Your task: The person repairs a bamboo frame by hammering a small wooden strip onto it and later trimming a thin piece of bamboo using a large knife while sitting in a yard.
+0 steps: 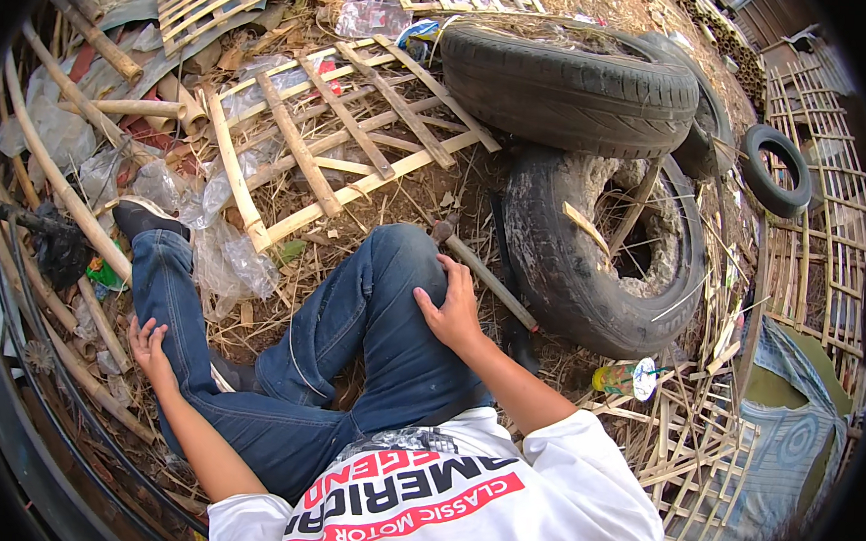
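My left hand (152, 351) is open and empty, its fingers apart beside the shin of my left jeans leg (170, 279). My right hand (453, 311) rests on my bent right knee (404, 259) with the fingers spread, holding nothing. Just past that knee lies a hammer (492, 282), its long handle slanting towards a tyre (542, 267); its head is partly hidden by the knee. Ahead of my legs, a lattice of split bamboo strips (315, 179) lies on the straw-strewn ground.
Another tyre (563, 95) lies at the far side, and a smaller one (776, 171) stands further right. Bamboo poles (62, 173) and clear plastic bags (240, 264) crowd the left. A plastic cup (634, 380) and more bamboo lattice (704, 456) lie at the right.
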